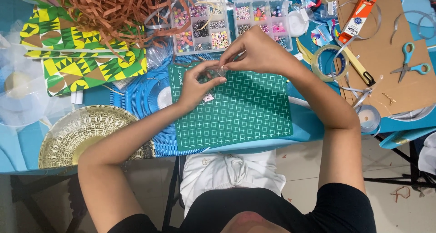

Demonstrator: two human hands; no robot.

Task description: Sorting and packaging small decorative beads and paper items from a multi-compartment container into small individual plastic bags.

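Note:
Over the far edge of a green cutting mat (245, 110), my left hand (197, 83) and my right hand (256, 51) meet fingertip to fingertip. Between them they pinch a small clear item (221, 71), too small to identify. A tiny pale piece (208, 97) lies on the mat just below my left hand. Two clear compartment boxes of coloured beads (202, 26) (263, 17) stand right behind the hands.
Brown paper shreds (113, 6) and green-yellow patterned sheets (81, 51) lie at the back left. A gold woven fan (81, 133) and blue pleated paper (145, 97) sit left of the mat. Tape roll (328, 63), cutter (359, 65), scissors (411, 63) and cardboard (390, 56) are on the right.

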